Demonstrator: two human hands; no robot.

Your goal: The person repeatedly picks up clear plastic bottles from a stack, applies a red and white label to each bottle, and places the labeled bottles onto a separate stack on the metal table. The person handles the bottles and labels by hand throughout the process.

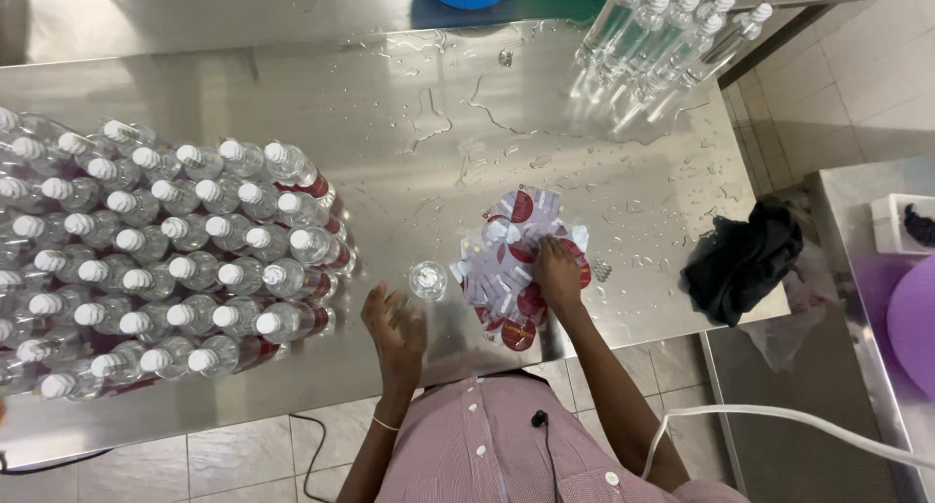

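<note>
Surface (292, 94): brushed steel, reflective, wet with scattered droplets and thin runs of water. Labels (516, 269): loose heap of thin, glossy sleeves, red and white with round red patches, lying near the front edge at centre. Right hand (558, 272): palm down, fingers bent onto the right side of the heap, pressing it; whether it pinches a single sleeve cannot be told. Bottle (428, 280): clear plastic, upright, seen from above as a round rim, just left of the labels, between the two hands. Left hand (393, 325): raised just above the surface near the bottle, fingers spread and slack, holding nothing. Capped bottles (166, 250): dense block, clear with white caps, far left. Bare bottles (672, 45): clear cluster, far right corner. Cloth (742, 260): dark, crumpled, right edge.
</note>
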